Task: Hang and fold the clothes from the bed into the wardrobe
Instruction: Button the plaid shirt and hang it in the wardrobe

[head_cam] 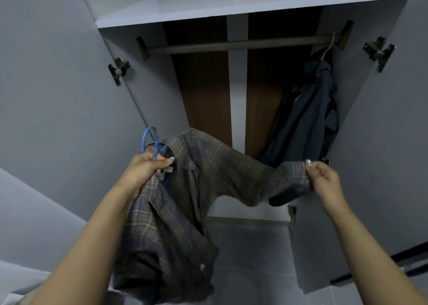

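A grey-brown plaid shirt [185, 202] hangs in front of the open wardrobe. My left hand [146, 169] grips its collar together with a blue hanger [150, 142], whose hook sticks up above my fingers. My right hand [322, 176] pinches the cuff of one sleeve and holds it stretched out to the right. The shirt's body droops down between my forearms. The rest of the hanger is hidden inside the shirt.
The wardrobe rail [231, 45] runs across above, under a white shelf [231, 5]. A dark blue garment [305, 119] hangs on a white hanger at the rail's right end. Both doors stand open, with hinges [119, 69] on each side.
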The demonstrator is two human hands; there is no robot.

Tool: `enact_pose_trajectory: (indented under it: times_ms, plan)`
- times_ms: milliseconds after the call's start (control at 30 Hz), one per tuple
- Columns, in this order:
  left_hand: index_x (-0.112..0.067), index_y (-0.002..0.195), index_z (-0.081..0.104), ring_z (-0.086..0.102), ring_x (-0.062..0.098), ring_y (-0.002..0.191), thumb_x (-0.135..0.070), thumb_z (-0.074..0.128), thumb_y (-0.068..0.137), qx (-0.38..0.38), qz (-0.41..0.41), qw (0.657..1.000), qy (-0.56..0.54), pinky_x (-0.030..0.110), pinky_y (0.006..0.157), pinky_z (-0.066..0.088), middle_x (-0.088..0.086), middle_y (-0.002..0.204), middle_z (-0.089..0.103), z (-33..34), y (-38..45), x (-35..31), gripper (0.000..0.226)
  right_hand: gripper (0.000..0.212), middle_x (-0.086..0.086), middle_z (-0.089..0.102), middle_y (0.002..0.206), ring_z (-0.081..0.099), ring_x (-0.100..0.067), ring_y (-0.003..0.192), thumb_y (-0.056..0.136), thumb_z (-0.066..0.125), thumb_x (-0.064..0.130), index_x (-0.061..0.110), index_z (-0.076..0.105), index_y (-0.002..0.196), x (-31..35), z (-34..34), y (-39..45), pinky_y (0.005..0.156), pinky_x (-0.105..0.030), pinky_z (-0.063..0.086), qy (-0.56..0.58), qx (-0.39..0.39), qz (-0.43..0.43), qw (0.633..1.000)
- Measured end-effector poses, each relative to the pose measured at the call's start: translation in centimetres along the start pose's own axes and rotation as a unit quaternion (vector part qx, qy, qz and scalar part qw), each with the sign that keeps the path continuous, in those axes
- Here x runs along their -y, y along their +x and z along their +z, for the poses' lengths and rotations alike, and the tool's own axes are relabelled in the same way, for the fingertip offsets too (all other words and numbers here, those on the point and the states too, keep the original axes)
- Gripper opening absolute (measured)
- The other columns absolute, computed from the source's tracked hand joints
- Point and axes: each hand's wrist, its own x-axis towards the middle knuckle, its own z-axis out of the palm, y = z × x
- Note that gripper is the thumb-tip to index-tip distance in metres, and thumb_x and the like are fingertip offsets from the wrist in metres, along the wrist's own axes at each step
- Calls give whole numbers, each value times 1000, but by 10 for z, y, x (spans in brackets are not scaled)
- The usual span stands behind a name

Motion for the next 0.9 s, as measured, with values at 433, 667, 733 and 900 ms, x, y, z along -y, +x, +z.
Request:
enact_pose_trajectory:
  times_ms: [433, 667, 733, 900]
  plan:
    - [-11, 80, 75, 62, 8, 65, -12, 76, 83, 271, 186, 912, 246, 20, 66, 49, 2, 70, 71, 22, -7, -81, 3, 62, 17, 52, 131, 47, 4, 117, 85, 59, 64, 34, 44, 137, 156, 99, -43, 95, -10, 37, -162, 303, -397, 851]
    - [-24, 114, 63, 59, 3, 86, -10, 82, 75, 146, 228, 921, 281, 14, 80, 43, -8, 89, 59, -17, 5, -79, 45, 17, 2, 62, 73, 56, -7, 67, 98, 55, 26, 13, 65, 92, 176, 123, -32, 61, -27, 43, -150, 331, -377, 852]
    - [-17, 120, 64, 58, 15, 98, -9, 81, 75, 82, 247, 912, 316, 20, 87, 42, 1, 102, 56, -29, 6, -58, 49, 19, 0, 61, 70, 55, -9, 62, 99, 54, 25, 12, 65, 92, 172, 124, -33, 59, -32, 43, -160, 314, -383, 854]
    - [-9, 126, 57, 48, 28, 113, -27, 83, 74, -157, 233, 921, 270, 38, 98, 41, 11, 118, 50, -15, -15, 17, 61, 16, 7, 57, 63, 51, -7, 56, 99, 53, 31, 21, 66, 99, 164, 126, -42, 53, -34, 42, -228, 236, -400, 856]
